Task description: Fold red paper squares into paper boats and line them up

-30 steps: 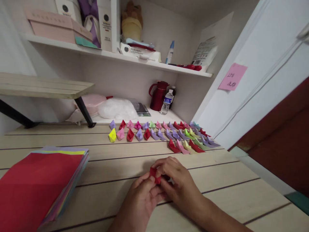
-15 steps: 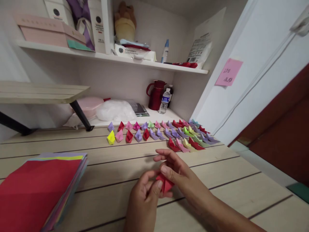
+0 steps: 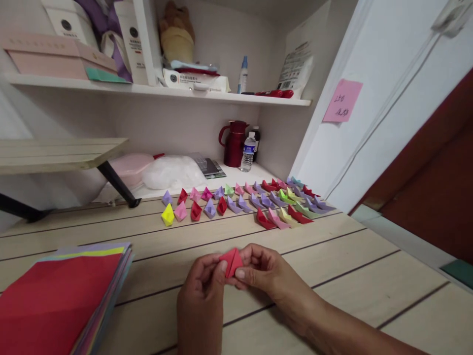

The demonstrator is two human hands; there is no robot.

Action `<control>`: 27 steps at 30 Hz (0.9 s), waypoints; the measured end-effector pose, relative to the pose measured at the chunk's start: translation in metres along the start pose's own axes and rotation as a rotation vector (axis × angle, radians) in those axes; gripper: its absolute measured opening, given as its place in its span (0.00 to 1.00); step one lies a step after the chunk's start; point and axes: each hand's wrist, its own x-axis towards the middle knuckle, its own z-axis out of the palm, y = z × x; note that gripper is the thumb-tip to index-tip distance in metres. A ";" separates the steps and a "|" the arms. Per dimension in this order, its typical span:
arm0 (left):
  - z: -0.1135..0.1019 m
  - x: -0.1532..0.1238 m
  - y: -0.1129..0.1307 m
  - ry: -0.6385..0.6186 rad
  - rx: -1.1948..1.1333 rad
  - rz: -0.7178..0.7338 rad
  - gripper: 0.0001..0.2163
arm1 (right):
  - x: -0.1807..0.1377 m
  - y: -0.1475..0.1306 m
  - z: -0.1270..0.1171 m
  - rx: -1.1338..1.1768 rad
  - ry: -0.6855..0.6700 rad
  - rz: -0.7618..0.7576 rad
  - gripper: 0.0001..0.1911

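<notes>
A small folded red paper piece (image 3: 231, 261) is pinched between both my hands just above the wooden table (image 3: 332, 266). My left hand (image 3: 201, 291) grips its left side with thumb and fingers closed. My right hand (image 3: 264, 271) pinches its right side. Beyond them, several folded paper boats (image 3: 240, 204) in red, pink, purple, green and yellow stand in rows on the table. A stack of coloured paper sheets (image 3: 62, 296), red on top, lies at the front left.
A raised wooden shelf on black legs (image 3: 59, 153) stands at the left. Behind the boats are a dark red jug (image 3: 232, 145), a water bottle (image 3: 248, 153) and a white plastic bag (image 3: 172, 172). A white wall with a pink note (image 3: 342, 101) closes the right.
My hands have turned the red paper piece and shifted a little left; it now shows as a flat triangle between the fingertips. My right fingers, spread half a second ago, have closed on it.
</notes>
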 end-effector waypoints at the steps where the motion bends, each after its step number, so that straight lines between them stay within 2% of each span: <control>1: 0.002 -0.001 -0.001 -0.002 -0.018 0.002 0.13 | 0.000 0.000 0.000 0.003 0.020 0.013 0.17; 6: 0.003 -0.001 0.008 -0.068 -0.025 -0.058 0.14 | 0.003 -0.007 -0.007 -0.006 -0.005 0.075 0.15; 12: -0.004 0.011 0.014 -0.087 -0.067 -0.106 0.24 | 0.006 -0.012 -0.016 0.038 -0.030 0.231 0.17; 14: -0.004 0.012 0.012 -0.129 -0.032 -0.087 0.24 | 0.005 -0.013 -0.016 -0.018 -0.029 0.200 0.19; 18: -0.004 0.010 0.009 -0.209 0.092 -0.021 0.12 | 0.004 -0.016 -0.013 -0.147 0.011 0.094 0.21; 22: -0.004 0.006 0.011 -0.247 0.162 -0.051 0.10 | 0.004 -0.017 -0.009 -0.215 0.015 -0.002 0.21; 27: -0.002 0.004 0.013 -0.204 0.088 -0.058 0.08 | 0.001 -0.009 -0.005 -0.121 -0.050 -0.045 0.20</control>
